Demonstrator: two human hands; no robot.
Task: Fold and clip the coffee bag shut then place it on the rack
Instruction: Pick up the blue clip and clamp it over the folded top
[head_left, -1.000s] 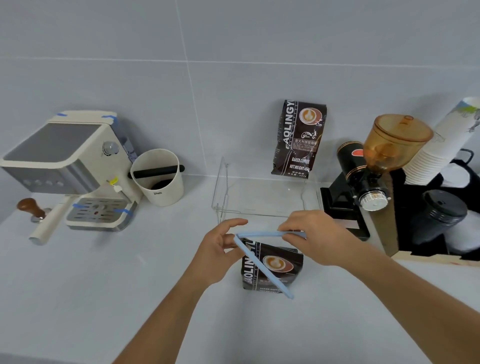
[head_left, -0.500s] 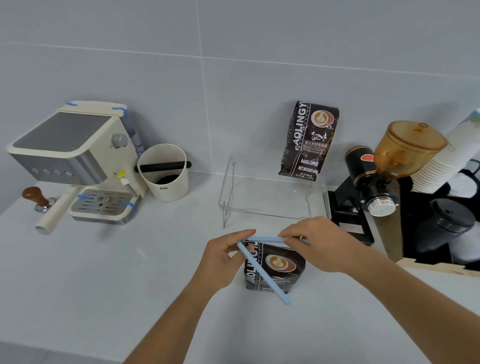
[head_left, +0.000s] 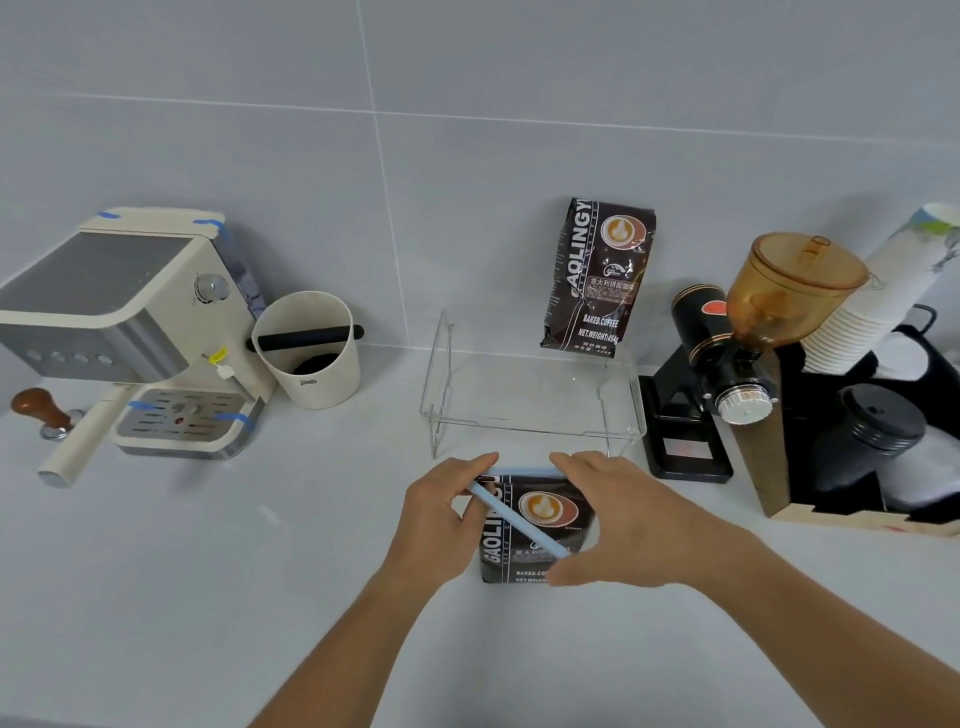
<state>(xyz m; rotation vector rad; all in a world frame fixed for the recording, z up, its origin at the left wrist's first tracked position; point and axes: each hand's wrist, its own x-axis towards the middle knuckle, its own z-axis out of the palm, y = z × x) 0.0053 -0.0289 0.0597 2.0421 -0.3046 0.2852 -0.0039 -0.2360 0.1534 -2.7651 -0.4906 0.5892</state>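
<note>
Both hands are on the coffee bag (head_left: 540, 525), which stands between them on the counter (head_left: 208, 571). The left hand (head_left: 436, 525) pinches the blue clip (head_left: 514, 514) at its hinge end, while the right hand (head_left: 618, 519) grips the bag's top and side. The clear rack (head_left: 530, 395) sits just beyond the fingertips.

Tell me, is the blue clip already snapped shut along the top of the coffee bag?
No, the blue clip is open, one arm along the coffee bag top, the other angling down its front.

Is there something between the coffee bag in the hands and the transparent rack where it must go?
Nothing visible blocks the way. The coffee bag stands just in front of the clear rack. A second coffee bag stands at the rack's back right, but the remaining shelf looks free.
</note>
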